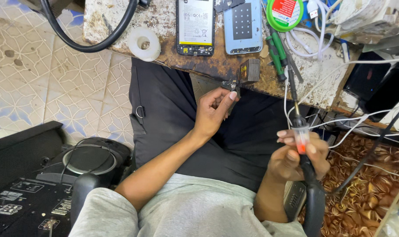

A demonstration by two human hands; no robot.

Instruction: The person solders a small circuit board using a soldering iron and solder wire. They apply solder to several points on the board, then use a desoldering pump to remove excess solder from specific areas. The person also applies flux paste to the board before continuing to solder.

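fingers of left hand (213, 110) pinch small metal part (233, 86) – right hand (296, 158) fingers grip soldering iron (301, 131) by bench (199, 61).

The left hand (213, 112) pinched a small dark metal part (233, 85) at the edge of the worn, stained wooden bench (164, 19). The right hand (296, 158) gripped a black-handled soldering iron with an orange collar (301, 142), its tip pointing up toward the bench. An opened black phone (195, 26) and a pale blue back cover (243, 25) lay side by side above.

Light grey short-sleeved shirt (195, 210), dark trousers (173, 118) (a small ring, perhaps a zip pull (140, 111), on them); bare forearms.
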